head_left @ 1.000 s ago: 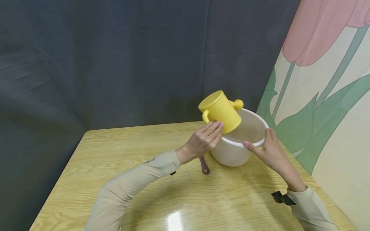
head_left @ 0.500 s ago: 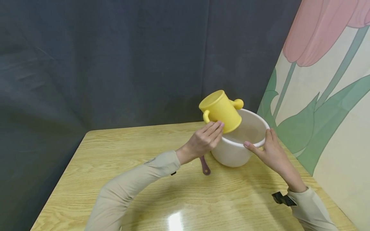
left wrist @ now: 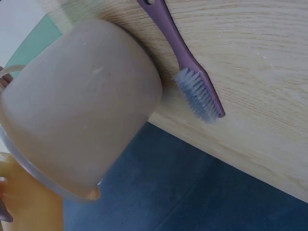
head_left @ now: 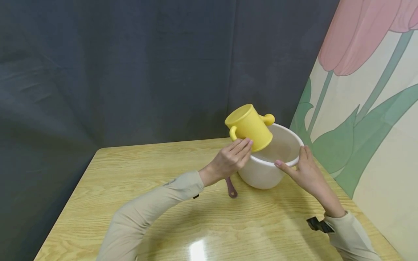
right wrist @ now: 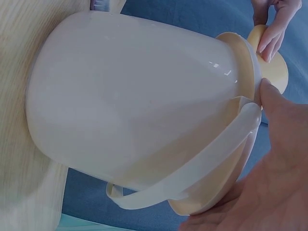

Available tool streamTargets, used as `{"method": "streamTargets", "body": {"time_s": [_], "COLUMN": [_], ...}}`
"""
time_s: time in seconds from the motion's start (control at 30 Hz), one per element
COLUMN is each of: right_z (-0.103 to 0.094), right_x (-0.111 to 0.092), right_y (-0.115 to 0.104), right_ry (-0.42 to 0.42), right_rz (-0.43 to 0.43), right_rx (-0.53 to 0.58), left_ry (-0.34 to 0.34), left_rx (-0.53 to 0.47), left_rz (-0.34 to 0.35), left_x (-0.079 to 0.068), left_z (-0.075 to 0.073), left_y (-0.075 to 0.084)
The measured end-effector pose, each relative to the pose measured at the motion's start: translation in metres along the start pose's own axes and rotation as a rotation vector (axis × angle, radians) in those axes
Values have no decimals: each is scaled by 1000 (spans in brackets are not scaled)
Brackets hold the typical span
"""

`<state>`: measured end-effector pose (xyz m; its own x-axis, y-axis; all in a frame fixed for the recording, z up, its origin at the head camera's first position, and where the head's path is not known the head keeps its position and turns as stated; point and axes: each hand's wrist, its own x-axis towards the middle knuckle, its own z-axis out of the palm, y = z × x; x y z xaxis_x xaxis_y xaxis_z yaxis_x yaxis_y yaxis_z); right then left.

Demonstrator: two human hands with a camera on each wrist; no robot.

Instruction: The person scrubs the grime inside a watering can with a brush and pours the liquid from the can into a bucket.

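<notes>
In the head view my left hand (head_left: 228, 159) grips a yellow toy watering can (head_left: 251, 128) low on its handle side; the thumb is hidden. The can is tilted over the left rim of a white bucket (head_left: 261, 175), its mouth facing up and left and its round-tipped spout pointing right. My right hand (head_left: 308, 170) holds the bucket's right rim, thumb on the near side. The bucket stands upright on the table. In the right wrist view its white carrying handle (right wrist: 192, 168) hangs down. The bucket's bottom is not visible inside.
A purple scrubbing brush (left wrist: 197, 86) with pale bristles lies on the wooden table (head_left: 147, 170) left of the bucket. A dark curtain (head_left: 147, 72) hangs behind the table. On the right stands a wall (head_left: 392, 156) painted with tulips.
The watering can has dipped very slightly. My hands and the bucket stay nearly still.
</notes>
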<state>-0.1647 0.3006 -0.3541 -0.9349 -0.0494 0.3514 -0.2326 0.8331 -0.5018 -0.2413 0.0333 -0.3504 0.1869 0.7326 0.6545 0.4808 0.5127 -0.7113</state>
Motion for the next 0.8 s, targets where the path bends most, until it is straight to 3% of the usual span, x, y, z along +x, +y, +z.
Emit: {"method": "streamTargets", "body": {"time_s": [0.3,0.63,0.8], "right_z": [2,-1,-1], "right_x": [1,2,0], "right_y": [-1,-2,-1], "right_ry": [-5,3,-7], "right_rz": [-7,-1,12], "right_rx": [6,11,12], "left_ry": [-16,-32,-42], "left_rx": [-24,-83,-103], "left_rz": [-26,-125,-143], "left_x": [-3,-3,-5], "left_z": [-1,-4,-4], "left_y": [-1,-7,-6]}}
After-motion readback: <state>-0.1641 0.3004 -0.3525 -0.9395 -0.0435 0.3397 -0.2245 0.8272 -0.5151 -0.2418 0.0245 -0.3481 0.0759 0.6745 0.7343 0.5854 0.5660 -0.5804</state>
